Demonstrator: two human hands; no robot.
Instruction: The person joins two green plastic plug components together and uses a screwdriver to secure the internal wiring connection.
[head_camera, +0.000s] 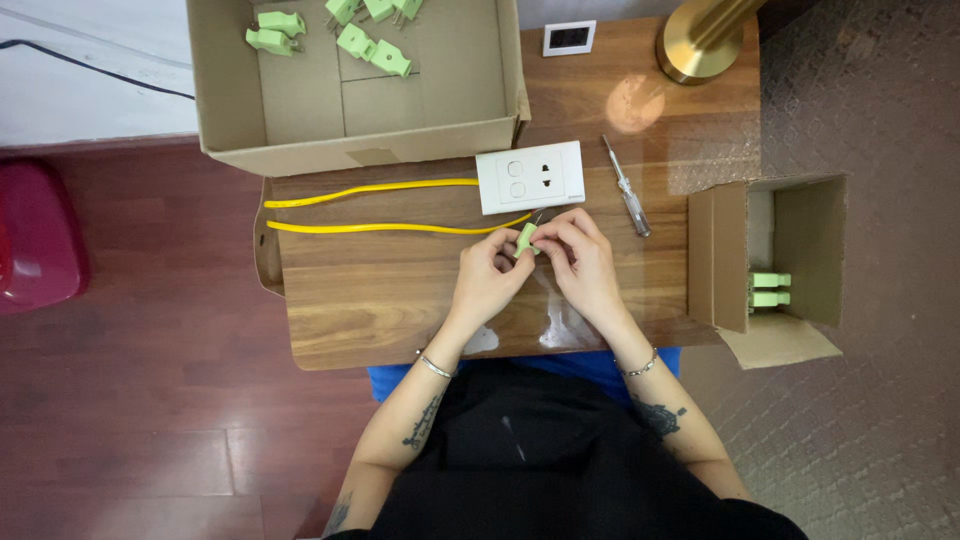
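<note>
head view: left hand (490, 275) and right hand (580, 262) both pinch closed on the green plug (526, 238) at table centre; yellow cable (380, 227) extends toward 9 o'clock, white socket plate (530, 177) at 12 o'clock.

Even, sharp overhead light; lamp glare on the table (400, 300).

Bare wood along the table's (330, 310) near edge and left corner, yellow cable (370, 227) crossing mid-table, white socket plate (530, 177) and screwdriver (627, 187) behind, large cardboard box (230, 90) blocking the far-left edge, brass lamp base (697, 45) at the far-right corner
</note>
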